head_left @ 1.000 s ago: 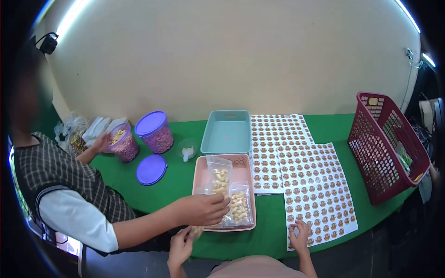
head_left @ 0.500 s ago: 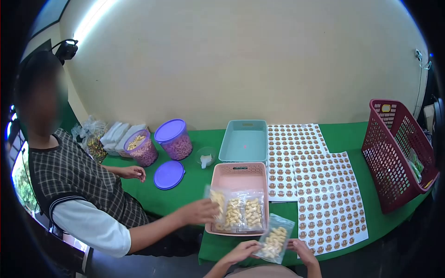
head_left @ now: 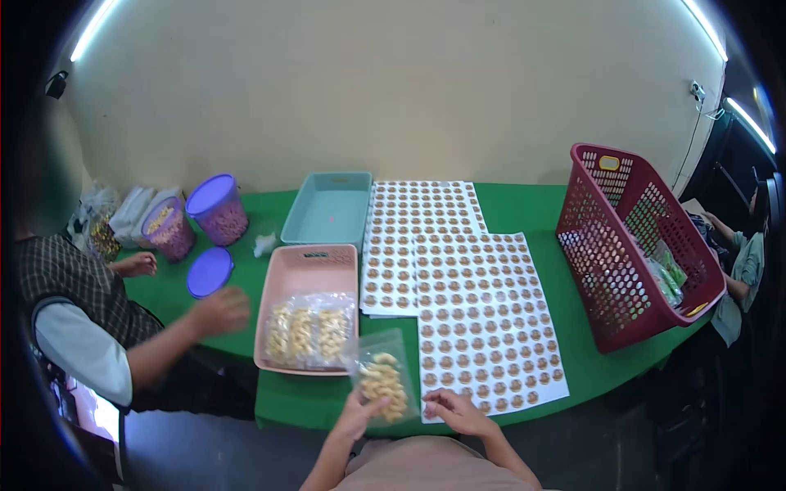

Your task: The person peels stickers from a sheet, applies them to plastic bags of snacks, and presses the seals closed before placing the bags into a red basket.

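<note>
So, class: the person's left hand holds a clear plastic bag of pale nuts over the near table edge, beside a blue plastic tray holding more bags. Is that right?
Not quite. In the head view the left hand does hold the clear plastic bag of pale nuts there, but the tray beside it, holding more bags, is pink. The blue tray sits farther back.

Left hand raised, fingers pinched; right hand lies palm-down.

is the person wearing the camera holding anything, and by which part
Yes: the left hand holds a clear bag of cashews by its lower left edge. The right hand rests beside it on the sticker sheet, holding nothing visible.
</note>
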A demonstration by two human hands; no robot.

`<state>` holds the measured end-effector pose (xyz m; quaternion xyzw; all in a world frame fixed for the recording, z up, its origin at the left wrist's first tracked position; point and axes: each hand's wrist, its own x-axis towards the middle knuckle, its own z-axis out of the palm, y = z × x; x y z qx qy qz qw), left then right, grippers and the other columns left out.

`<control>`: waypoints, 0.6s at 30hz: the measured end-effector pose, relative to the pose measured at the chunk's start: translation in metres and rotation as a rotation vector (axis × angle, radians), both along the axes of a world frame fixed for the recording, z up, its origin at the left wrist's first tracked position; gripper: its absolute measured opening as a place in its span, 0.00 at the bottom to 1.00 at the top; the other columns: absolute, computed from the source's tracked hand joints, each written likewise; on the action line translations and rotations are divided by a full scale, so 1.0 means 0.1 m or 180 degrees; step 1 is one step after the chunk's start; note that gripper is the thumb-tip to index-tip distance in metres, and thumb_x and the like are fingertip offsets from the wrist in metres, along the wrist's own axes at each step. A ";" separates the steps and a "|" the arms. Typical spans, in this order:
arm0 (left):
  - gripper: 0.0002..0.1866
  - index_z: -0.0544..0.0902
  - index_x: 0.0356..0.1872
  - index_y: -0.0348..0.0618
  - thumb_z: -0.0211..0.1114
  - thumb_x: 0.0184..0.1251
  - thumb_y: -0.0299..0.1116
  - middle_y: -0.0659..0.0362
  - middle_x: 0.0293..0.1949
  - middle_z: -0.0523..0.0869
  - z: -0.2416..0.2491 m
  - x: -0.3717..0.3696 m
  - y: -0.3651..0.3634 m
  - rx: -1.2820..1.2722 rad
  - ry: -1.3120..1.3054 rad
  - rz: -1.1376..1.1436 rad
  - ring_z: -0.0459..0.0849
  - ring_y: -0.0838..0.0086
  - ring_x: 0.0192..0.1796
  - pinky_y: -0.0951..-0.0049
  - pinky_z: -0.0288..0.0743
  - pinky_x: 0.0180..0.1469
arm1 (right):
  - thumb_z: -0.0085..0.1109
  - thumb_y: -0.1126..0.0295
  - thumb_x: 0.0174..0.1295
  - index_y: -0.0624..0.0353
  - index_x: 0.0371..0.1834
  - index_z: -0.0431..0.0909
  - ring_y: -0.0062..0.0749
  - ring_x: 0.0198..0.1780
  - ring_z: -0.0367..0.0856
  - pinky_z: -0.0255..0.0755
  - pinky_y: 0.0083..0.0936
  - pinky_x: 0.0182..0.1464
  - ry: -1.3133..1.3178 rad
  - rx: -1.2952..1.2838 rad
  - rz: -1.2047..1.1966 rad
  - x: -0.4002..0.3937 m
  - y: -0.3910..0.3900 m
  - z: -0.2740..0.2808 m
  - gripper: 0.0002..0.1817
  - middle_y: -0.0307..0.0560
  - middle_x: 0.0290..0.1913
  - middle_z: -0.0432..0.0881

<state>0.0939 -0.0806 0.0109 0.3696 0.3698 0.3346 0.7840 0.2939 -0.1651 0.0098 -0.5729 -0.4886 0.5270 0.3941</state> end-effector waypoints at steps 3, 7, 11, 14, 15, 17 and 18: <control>0.26 0.63 0.54 0.38 0.61 0.51 0.22 0.54 0.46 0.75 -0.01 0.06 -0.10 -0.0188 -0.0106 0.0511 0.76 0.67 0.47 0.66 0.73 0.49 | 0.53 0.61 0.55 0.67 0.43 0.71 0.39 0.39 0.75 0.67 0.30 0.43 -0.1453 0.0400 -0.0146 0.53 -0.25 0.08 0.19 0.54 0.34 0.77; 0.24 0.62 0.54 0.37 0.58 0.54 0.24 0.54 0.46 0.74 -0.04 0.21 -0.30 0.0031 -0.0321 0.1313 0.76 0.67 0.48 0.66 0.74 0.47 | 0.53 0.67 0.52 0.64 0.41 0.72 0.46 0.43 0.71 0.66 0.33 0.45 -0.2220 0.0591 -0.0504 1.28 -0.71 -0.16 0.15 0.55 0.41 0.73; 0.23 0.62 0.55 0.36 0.55 0.57 0.26 0.54 0.47 0.73 -0.01 0.44 -0.59 0.0050 -0.0451 0.1949 0.76 0.67 0.47 0.68 0.74 0.46 | 0.54 0.68 0.51 0.59 0.45 0.72 0.46 0.51 0.67 0.59 0.39 0.53 -0.2806 0.0953 -0.0424 1.62 -1.01 -0.19 0.17 0.52 0.48 0.69; 0.22 0.63 0.54 0.36 0.55 0.57 0.28 0.55 0.47 0.74 -0.17 0.51 -0.77 -0.0023 -0.0323 0.2137 0.77 0.68 0.46 0.68 0.74 0.46 | 0.53 0.68 0.52 0.56 0.48 0.71 0.44 0.60 0.58 0.48 0.44 0.61 -0.3239 0.0776 -0.0178 1.79 -1.28 -0.31 0.18 0.52 0.52 0.66; 0.21 0.64 0.53 0.36 0.55 0.58 0.29 0.55 0.46 0.75 -0.20 0.52 -0.84 -0.0091 -0.0274 0.2181 0.77 0.68 0.46 0.68 0.74 0.46 | 0.53 0.68 0.52 0.56 0.48 0.71 0.44 0.60 0.58 0.48 0.44 0.61 -0.3240 0.0953 -0.0110 1.88 -1.32 -0.36 0.18 0.52 0.52 0.66; 0.20 0.65 0.52 0.35 0.54 0.59 0.31 0.54 0.45 0.76 -0.24 0.56 -0.96 -0.0170 -0.0132 0.2276 0.77 0.68 0.45 0.69 0.74 0.46 | 0.53 0.67 0.53 0.56 0.47 0.72 0.44 0.60 0.60 0.50 0.43 0.61 -0.3192 0.1228 0.0058 2.04 -1.38 -0.45 0.17 0.52 0.53 0.67; 0.20 0.65 0.52 0.35 0.54 0.59 0.31 0.54 0.45 0.76 -0.24 0.61 -1.02 -0.0219 -0.0088 0.2270 0.77 0.68 0.45 0.69 0.74 0.46 | 0.54 0.68 0.53 0.56 0.47 0.72 0.44 0.58 0.63 0.52 0.42 0.60 -0.3106 0.1308 0.0080 2.09 -1.38 -0.46 0.17 0.52 0.52 0.68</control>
